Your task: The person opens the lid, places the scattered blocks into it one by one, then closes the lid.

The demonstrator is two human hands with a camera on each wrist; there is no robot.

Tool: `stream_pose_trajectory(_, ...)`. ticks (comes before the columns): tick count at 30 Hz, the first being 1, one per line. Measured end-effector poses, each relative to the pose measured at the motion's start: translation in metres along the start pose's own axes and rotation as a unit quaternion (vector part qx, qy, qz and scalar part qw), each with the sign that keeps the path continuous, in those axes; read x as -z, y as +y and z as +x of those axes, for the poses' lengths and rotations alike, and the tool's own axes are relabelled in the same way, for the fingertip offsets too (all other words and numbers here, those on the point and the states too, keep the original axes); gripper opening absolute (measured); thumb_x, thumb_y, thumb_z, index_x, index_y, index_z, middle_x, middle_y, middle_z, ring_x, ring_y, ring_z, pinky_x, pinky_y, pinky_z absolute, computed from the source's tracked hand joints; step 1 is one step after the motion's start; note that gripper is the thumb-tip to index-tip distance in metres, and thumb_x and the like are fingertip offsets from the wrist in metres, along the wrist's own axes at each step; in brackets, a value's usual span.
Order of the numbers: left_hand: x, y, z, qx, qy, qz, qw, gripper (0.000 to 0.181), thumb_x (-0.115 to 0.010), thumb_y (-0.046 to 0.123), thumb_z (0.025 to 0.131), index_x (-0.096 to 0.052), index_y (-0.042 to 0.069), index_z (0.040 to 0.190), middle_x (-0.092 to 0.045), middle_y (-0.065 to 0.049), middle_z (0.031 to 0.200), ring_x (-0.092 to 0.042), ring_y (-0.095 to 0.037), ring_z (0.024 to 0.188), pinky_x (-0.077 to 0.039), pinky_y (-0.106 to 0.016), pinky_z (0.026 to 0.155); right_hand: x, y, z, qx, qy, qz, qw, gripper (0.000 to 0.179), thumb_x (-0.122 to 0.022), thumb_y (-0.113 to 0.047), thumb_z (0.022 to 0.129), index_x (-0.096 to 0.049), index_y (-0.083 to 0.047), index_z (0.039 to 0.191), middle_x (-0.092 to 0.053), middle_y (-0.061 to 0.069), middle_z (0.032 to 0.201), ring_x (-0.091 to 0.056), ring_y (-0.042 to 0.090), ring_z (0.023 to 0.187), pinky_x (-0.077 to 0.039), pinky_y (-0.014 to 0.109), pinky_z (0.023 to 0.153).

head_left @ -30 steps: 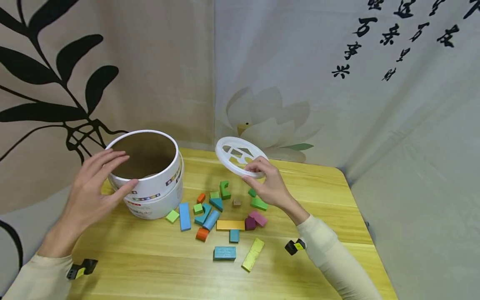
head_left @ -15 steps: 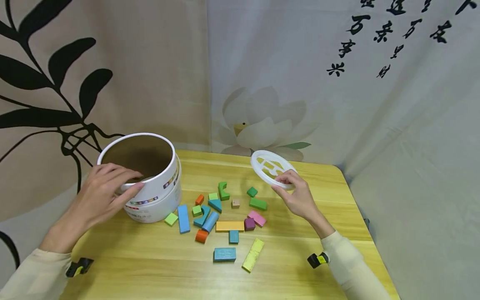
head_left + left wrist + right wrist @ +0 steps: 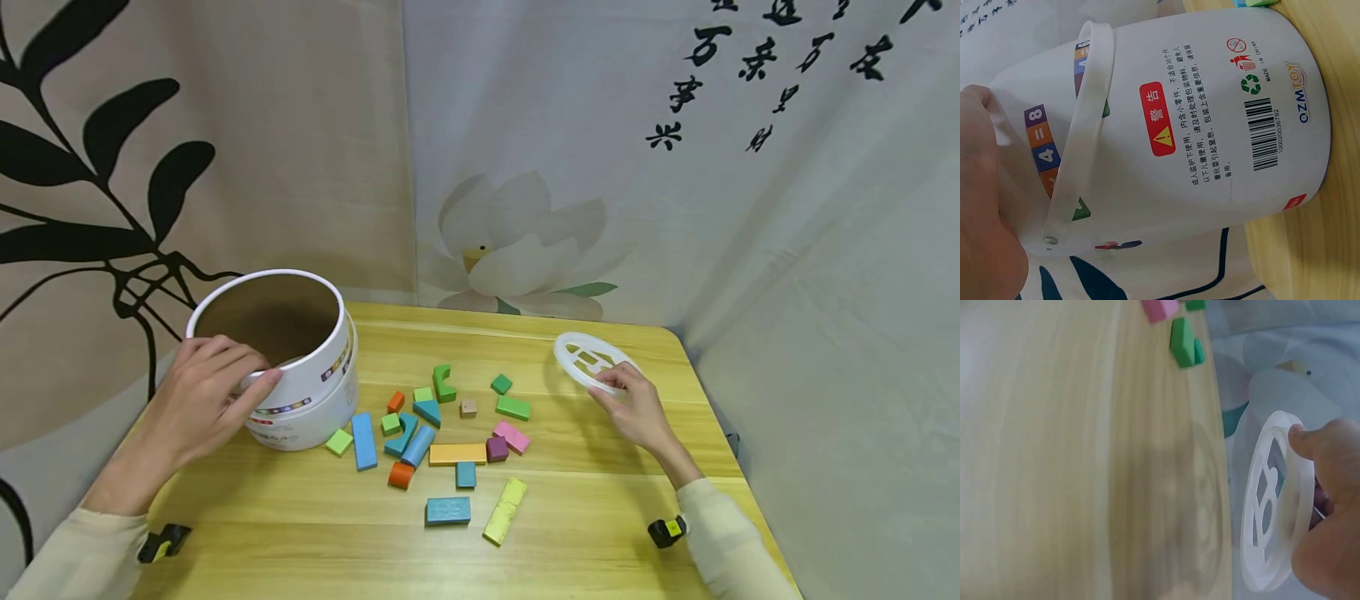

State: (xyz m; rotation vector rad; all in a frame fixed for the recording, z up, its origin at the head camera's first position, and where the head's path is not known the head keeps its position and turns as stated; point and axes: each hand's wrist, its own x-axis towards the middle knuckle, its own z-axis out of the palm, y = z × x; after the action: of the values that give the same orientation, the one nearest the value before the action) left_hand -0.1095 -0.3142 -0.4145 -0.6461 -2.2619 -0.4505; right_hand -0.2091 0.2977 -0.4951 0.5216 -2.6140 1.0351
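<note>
At the left stands a white bucket (image 3: 311, 421) without its lid on, its inside dark and its printed wall facing the left wrist view. My left hand (image 3: 198, 408) grips the bucket's near rim, fingers over the edge and thumb on the outer wall. A pale bail handle (image 3: 1079, 144) hangs down along the side. To the right, my right hand (image 3: 637, 408) pinches the edge of a round white lid (image 3: 1300, 494) with cut-out shapes. The lid is tilted and held above the table, as its shadow in the right wrist view shows.
Loose toy blocks lie mid-table, among them an orange bar (image 3: 457, 454), a yellow bar (image 3: 505, 511), a teal block (image 3: 447, 511) and a green block (image 3: 513, 407). The wooden table (image 3: 337, 542) ends at a curtain (image 3: 540, 125) behind.
My right hand has carried the lid to the right and lower, away from the bucket. My left hand's fingers have closed over the bucket's rim. The view has shifted slightly.
</note>
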Motion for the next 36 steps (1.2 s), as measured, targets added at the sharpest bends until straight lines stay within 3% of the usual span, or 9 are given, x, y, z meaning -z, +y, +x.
stream_pose_trajectory(3,-0.002,0.000,-0.001,-0.009,0.008,0.002,0.9999,0.068,-0.045,0.058,0.119,-0.072,0.006,0.084,-0.077,-0.014,0.082,-0.063,-0.032,0.084,-0.037,-0.052,0.090,0.001,0.011,-0.003,-0.006,-0.001,-0.012,0.9999,0.014,-0.087,-0.006,0.098,-0.080,-0.001,0.109,-0.073,0.012,0.103,-0.062,0.016,0.093,-0.049,0.018,0.089)
stream_pose_trajectory(10,-0.007,-0.002,-0.003,-0.025,0.035,0.010,0.9990,0.063,-0.047,0.052,0.119,-0.064,0.008,0.077,-0.068,-0.009,0.071,-0.054,-0.028,0.072,-0.034,-0.047,0.084,0.004,0.025,-0.005,-0.018,-0.020,-0.042,0.9988,0.014,-0.083,-0.008,0.101,-0.079,0.001,0.111,-0.074,0.015,0.107,-0.070,0.033,0.102,-0.051,0.035,0.092)
stream_pose_trajectory(15,-0.012,-0.002,-0.004,-0.019,0.059,0.012,0.9980,0.063,-0.048,0.053,0.118,-0.059,0.010,0.073,-0.063,-0.005,0.067,-0.051,-0.027,0.068,-0.030,-0.042,0.082,0.006,0.041,-0.004,0.033,-0.010,-0.038,0.9987,0.013,-0.082,-0.011,0.102,-0.078,0.000,0.108,-0.073,0.015,0.103,-0.068,0.034,0.096,-0.050,0.037,0.087)
stream_pose_trajectory(19,-0.014,-0.001,-0.004,-0.004,0.066,0.005,0.9978,0.063,-0.047,0.054,0.117,-0.059,0.011,0.072,-0.063,-0.005,0.067,-0.050,-0.026,0.069,-0.027,-0.037,0.082,0.008,0.062,-0.003,0.069,-0.019,-0.014,0.9974,0.019,-0.080,-0.024,0.105,-0.076,-0.006,0.109,-0.072,0.011,0.101,-0.068,0.029,0.095,-0.051,0.039,0.088)
stream_pose_trajectory(22,-0.015,-0.001,-0.003,0.001,0.067,-0.001,0.9977,0.063,-0.047,0.054,0.117,-0.059,0.011,0.072,-0.063,-0.004,0.066,-0.049,-0.026,0.069,-0.027,-0.037,0.082,0.010,0.065,-0.001,0.056,-0.040,-0.030,0.9972,0.020,-0.079,-0.023,0.105,-0.075,-0.004,0.109,-0.073,0.012,0.102,-0.068,0.032,0.097,-0.051,0.046,0.089)
stream_pose_trajectory(25,-0.016,-0.001,-0.004,0.003,0.066,-0.004,0.9978,0.062,-0.047,0.053,0.116,-0.058,0.012,0.071,-0.062,-0.004,0.066,-0.049,-0.025,0.069,-0.027,-0.037,0.082,0.013,0.057,0.001,0.022,-0.071,-0.079,0.9941,0.016,-0.080,-0.012,0.102,-0.075,0.001,0.109,-0.074,0.018,0.104,-0.068,0.039,0.098,-0.051,0.055,0.090)
stream_pose_trajectory(31,-0.017,-0.001,-0.005,0.008,0.066,-0.009,0.9978,0.063,-0.047,0.054,0.116,-0.056,0.013,0.069,-0.061,-0.004,0.064,-0.047,-0.024,0.068,-0.026,-0.037,0.082,0.016,0.053,0.003,-0.045,-0.140,-0.134,0.9799,0.011,-0.081,-0.013,0.104,-0.075,-0.005,0.108,-0.073,0.014,0.108,-0.064,0.031,0.097,-0.049,0.048,0.089)
stream_pose_trajectory(36,-0.016,-0.001,-0.006,0.014,0.062,-0.012,0.9979,0.064,-0.047,0.055,0.116,-0.055,0.014,0.068,-0.060,-0.004,0.063,-0.047,-0.024,0.069,-0.026,-0.037,0.083,0.015,0.054,0.003,-0.054,-0.165,-0.154,0.9727,0.008,-0.081,-0.015,0.103,-0.076,-0.009,0.104,-0.072,0.009,0.102,-0.061,0.025,0.092,-0.047,0.045,0.085)
